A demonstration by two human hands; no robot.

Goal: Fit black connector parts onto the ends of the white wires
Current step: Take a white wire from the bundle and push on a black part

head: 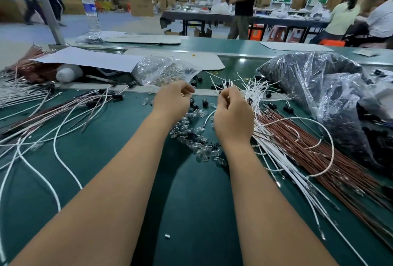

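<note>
Pick-up step, by my reading. Right hand (232, 115) pinches a white wire (207, 119) beside the white wires (253, 95) at right. Left hand (173, 100) curled; contents unclear. Black connector parts (205, 103) lie between the hands. Next: align part to wire end.

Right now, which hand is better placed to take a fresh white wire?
Probably the right hand: it sits against the bundle of white wires. The left hand is farther off, over the clear bulbs.
</note>
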